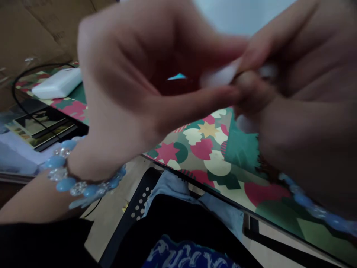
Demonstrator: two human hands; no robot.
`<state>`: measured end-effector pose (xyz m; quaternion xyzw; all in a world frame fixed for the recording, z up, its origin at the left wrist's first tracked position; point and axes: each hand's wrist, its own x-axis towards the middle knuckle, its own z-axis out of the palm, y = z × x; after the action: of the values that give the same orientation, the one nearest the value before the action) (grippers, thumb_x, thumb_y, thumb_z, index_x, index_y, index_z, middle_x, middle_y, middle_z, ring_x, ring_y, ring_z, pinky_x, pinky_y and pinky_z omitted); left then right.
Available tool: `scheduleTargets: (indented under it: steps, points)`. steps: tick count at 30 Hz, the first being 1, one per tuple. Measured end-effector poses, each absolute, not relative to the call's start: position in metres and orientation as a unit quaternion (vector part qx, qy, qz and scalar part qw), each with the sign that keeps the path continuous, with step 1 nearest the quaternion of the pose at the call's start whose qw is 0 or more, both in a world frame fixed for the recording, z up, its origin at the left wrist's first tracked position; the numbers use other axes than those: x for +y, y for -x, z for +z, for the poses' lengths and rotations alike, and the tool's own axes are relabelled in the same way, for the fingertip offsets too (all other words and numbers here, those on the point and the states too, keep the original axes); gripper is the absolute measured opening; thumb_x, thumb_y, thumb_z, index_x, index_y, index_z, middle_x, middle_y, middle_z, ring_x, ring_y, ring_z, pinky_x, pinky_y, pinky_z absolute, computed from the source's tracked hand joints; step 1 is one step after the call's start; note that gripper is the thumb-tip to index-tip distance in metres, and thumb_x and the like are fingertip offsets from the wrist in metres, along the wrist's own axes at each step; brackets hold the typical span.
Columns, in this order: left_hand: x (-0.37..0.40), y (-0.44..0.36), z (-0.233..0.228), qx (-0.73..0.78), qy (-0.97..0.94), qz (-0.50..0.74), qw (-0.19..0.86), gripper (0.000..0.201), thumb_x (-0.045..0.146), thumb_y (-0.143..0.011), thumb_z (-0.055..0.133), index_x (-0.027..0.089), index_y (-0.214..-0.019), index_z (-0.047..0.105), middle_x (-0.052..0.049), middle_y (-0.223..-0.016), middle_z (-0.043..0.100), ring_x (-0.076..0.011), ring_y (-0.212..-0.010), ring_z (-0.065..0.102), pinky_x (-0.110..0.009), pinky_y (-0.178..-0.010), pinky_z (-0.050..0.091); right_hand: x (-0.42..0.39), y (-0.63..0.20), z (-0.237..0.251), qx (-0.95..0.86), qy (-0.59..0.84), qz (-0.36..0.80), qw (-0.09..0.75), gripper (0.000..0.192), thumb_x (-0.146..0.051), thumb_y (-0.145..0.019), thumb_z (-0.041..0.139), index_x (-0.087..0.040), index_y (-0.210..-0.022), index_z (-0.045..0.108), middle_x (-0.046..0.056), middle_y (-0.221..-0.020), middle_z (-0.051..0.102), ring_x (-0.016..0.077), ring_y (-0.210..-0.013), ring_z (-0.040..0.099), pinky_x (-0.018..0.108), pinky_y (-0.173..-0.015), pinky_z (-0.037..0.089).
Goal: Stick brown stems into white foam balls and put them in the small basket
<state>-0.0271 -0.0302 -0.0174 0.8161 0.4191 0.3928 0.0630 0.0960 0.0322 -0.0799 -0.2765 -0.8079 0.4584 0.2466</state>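
Close in front of the camera, my left hand (134,82) and my right hand (295,85) meet at their fingertips, both blurred. The thumb and fingers of my left hand close in a pinch against the pinched fingers of my right. Small whitish patches (220,76) show between the fingertips; whether they are nails or a held thing I cannot tell. Beaded bracelets in light blue and clear circle both wrists, the left bracelet (90,190) showing more fully than the right bracelet (312,204). Both hands are above the patterned table cover (209,149).
A white box-like object (58,83) lies at the left, near a black cable (13,87). Dark picture cards (44,123) rest nearer me. Cardboard (47,29) stands behind. A green piece (242,145) lies under my right hand. Below the table edge is a black perforated chair part (142,201).
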Motion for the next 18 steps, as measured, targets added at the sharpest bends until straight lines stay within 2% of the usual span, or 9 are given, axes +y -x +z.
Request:
scheduleTargets:
  steps: [1, 2, 4, 7, 10, 14, 18]
  points:
    - [-0.030, 0.026, -0.015, 0.391, -0.799, 0.455, 0.055, 0.028, 0.029, -0.060, 0.042, 0.005, -0.071, 0.052, 0.012, -0.091, 0.048, -0.0131, -0.088, 0.044, -0.017, -0.067, 0.038, 0.032, -0.094, -0.072, -0.810, 0.276, 0.450, 0.255, 0.021, -0.033, -0.075, 0.033, -0.021, -0.072, 0.051, -0.001, -0.060, 0.047, 0.0129, -0.067, 0.050, 0.019, -0.044, 0.032]
    - [-0.030, 0.025, -0.014, 0.374, -0.779, 0.500, 0.055, 0.019, 0.021, -0.057, 0.053, 0.008, -0.071, 0.052, 0.011, -0.077, 0.051, -0.0038, -0.073, 0.050, -0.009, -0.058, 0.041, 0.030, -0.093, -0.063, -0.813, 0.277, 0.437, 0.266, 0.019, -0.032, -0.075, 0.035, -0.021, -0.071, 0.050, -0.001, -0.058, 0.046, 0.0126, -0.066, 0.050, 0.019, -0.044, 0.031]
    - [-0.028, 0.027, -0.012, 0.383, -0.755, 0.528, 0.068, 0.014, 0.009, -0.054, 0.058, 0.009, -0.067, 0.051, 0.010, -0.061, 0.049, 0.0024, -0.056, 0.048, -0.003, -0.047, 0.040, 0.026, -0.090, -0.045, -0.822, 0.280, 0.395, 0.300, 0.015, -0.030, -0.074, 0.037, -0.021, -0.070, 0.048, -0.002, -0.058, 0.044, 0.0117, -0.064, 0.050, 0.019, -0.043, 0.030]
    - [-0.023, 0.037, -0.012, 0.396, -0.739, 0.543, 0.051, 0.016, 0.003, -0.052, 0.059, 0.011, -0.066, 0.053, 0.008, -0.058, 0.049, 0.0014, -0.053, 0.046, -0.005, -0.044, 0.041, 0.019, -0.084, -0.024, -0.822, 0.295, 0.308, 0.377, 0.006, -0.024, -0.071, 0.043, -0.020, -0.068, 0.044, -0.003, -0.059, 0.043, 0.0095, -0.060, 0.048, 0.018, -0.045, 0.029]
    - [-0.014, 0.051, -0.009, 0.387, -0.742, 0.545, 0.052, 0.022, 0.000, -0.051, 0.059, 0.014, -0.066, 0.056, 0.007, -0.057, 0.051, -0.0006, -0.053, 0.047, -0.009, -0.045, 0.042, 0.017, -0.072, -0.013, -0.814, 0.299, 0.254, 0.428, 0.007, -0.022, -0.068, 0.046, -0.019, -0.070, 0.041, -0.004, -0.060, 0.042, 0.0072, -0.055, 0.045, 0.018, -0.044, 0.028]
    - [-0.006, 0.073, -0.005, 0.351, -0.724, 0.589, 0.078, 0.026, -0.005, -0.052, 0.056, 0.016, -0.067, 0.057, 0.007, -0.059, 0.053, -0.0019, -0.056, 0.049, -0.010, -0.047, 0.041, 0.024, -0.054, -0.002, -0.827, 0.289, 0.240, 0.418, 0.006, -0.021, -0.068, 0.045, -0.019, -0.070, 0.040, -0.005, -0.057, 0.041, 0.0070, -0.052, 0.043, 0.018, -0.044, 0.027]
    - [-0.027, 0.095, -0.007, 0.328, -0.719, 0.601, 0.118, 0.014, 0.010, -0.060, 0.056, 0.019, -0.072, 0.055, 0.005, -0.067, 0.052, -0.0065, -0.062, 0.050, -0.016, -0.048, 0.044, 0.035, -0.053, 0.008, -0.849, 0.243, 0.223, 0.412, 0.008, -0.015, -0.068, 0.044, -0.018, -0.061, 0.041, -0.005, -0.053, 0.041, 0.0069, -0.053, 0.043, 0.019, -0.045, 0.027]
